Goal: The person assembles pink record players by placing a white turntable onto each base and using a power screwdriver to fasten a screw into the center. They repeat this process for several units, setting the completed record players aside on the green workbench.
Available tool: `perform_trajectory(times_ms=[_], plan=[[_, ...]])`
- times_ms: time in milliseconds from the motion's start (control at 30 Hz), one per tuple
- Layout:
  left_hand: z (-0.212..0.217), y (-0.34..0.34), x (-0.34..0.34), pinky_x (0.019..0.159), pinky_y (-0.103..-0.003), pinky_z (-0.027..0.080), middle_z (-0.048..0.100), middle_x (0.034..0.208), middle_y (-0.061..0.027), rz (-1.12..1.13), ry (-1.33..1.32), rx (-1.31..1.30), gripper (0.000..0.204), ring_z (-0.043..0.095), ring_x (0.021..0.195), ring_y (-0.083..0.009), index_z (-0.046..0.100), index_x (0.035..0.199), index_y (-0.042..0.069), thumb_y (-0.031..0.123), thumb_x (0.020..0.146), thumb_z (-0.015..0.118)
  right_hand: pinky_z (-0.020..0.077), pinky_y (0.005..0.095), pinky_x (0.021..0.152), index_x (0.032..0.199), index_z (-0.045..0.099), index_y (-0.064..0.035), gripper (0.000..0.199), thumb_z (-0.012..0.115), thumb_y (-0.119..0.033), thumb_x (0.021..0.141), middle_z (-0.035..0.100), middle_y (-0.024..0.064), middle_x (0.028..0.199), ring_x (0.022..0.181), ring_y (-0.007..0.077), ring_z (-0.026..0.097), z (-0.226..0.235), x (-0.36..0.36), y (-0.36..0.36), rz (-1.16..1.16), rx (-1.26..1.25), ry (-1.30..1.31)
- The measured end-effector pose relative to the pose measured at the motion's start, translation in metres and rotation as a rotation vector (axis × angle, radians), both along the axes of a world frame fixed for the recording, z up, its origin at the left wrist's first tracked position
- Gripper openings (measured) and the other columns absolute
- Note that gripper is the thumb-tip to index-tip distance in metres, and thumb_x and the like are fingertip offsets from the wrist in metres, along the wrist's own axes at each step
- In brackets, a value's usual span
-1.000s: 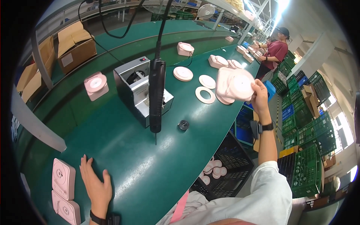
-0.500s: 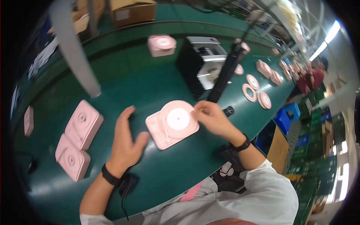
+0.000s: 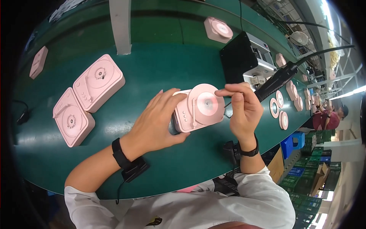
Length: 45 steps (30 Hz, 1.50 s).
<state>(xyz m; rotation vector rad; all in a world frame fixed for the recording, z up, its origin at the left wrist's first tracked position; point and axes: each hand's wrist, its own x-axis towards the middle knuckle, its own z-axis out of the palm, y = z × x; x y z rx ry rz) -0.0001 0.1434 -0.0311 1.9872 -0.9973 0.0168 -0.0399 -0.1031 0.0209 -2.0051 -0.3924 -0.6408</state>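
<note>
A pink turntable-shaped box (image 3: 198, 108) with a round disc on top stands tilted on the green table (image 3: 160, 68) in front of me. My left hand (image 3: 156, 122) grips its left side. My right hand (image 3: 240, 108) is at its right side, with forefinger and thumb pinched over the disc's edge; whether they hold a small part cannot be told. A black hanging power screwdriver (image 3: 276, 82) hangs just right of my right hand.
Two more pink boxes (image 3: 99, 82) (image 3: 72, 118) lie at the left, another (image 3: 218, 29) at the back. A black-and-grey machine (image 3: 246, 57) stands behind the screwdriver. Pink and white discs (image 3: 280, 110) lie at the right. Another person (image 3: 328, 118) works far right.
The pink box was brought closer and tipped up from lying flat. My left hand moved from the bare table onto its left side; my right hand pinches over the disc.
</note>
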Motion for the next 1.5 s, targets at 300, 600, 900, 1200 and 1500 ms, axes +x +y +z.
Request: perform_trajectory(times_ms=[300,600,900,1200,1500], plan=[[-0.001,-0.001,-0.001,0.121,-0.056,0.035,0.049,0.143,-0.0247,0.004,0.019,0.022,0.073,0.051,0.132,-0.0438,0.052,0.132,0.006,0.026,0.071,0.087,0.0535,0.0243,0.066,0.107,0.069,0.0067,0.022,0.058,-0.012,0.108,0.075,0.0117,0.087,0.072,0.0123,0.066,-0.015,-0.007,-0.002,-0.017,0.081,0.164],[0.0,-0.002,0.002,0.121,-0.056,0.034,0.049,0.143,-0.0245,0.006,0.013,0.042,0.072,0.051,0.132,-0.0438,0.052,0.132,0.006,0.026,0.073,0.086,0.0557,0.0248,0.065,0.104,0.069,0.0081,0.023,0.059,-0.012,0.108,0.074,0.0119,0.085,0.071,0.013,0.068,-0.026,0.0,-0.002,-0.021,0.059,0.142],[-0.002,-0.001,0.001,0.121,-0.057,0.034,0.049,0.144,-0.0248,0.003,0.013,0.034,0.072,0.051,0.133,-0.0445,0.052,0.133,0.007,0.027,0.073,0.087,0.0552,0.0246,0.064,0.101,0.07,0.0079,0.026,0.061,-0.015,0.107,0.074,0.0116,0.084,0.069,0.0125,0.067,-0.022,-0.005,0.003,-0.052,-0.019,0.146],[-0.001,-0.001,0.001,0.122,-0.057,0.034,0.05,0.144,-0.0247,0.003,0.022,0.033,0.072,0.051,0.132,-0.0449,0.052,0.133,0.006,0.027,0.073,0.086,0.0496,0.0216,0.062,0.093,0.07,0.0042,0.035,0.059,-0.026,0.109,0.073,0.0079,0.081,0.067,0.0093,0.064,-0.023,0.005,-0.005,0.006,0.097,0.217],[-0.001,-0.001,0.0,0.122,-0.056,0.033,0.05,0.144,-0.0245,0.006,0.032,0.042,0.072,0.051,0.133,-0.0444,0.052,0.133,0.007,0.027,0.073,0.086,0.0482,0.0207,0.061,0.092,0.07,0.0022,0.038,0.059,-0.03,0.109,0.072,0.0055,0.076,0.067,0.0084,0.064,-0.025,0.009,-0.01,0.069,0.031,0.21]])
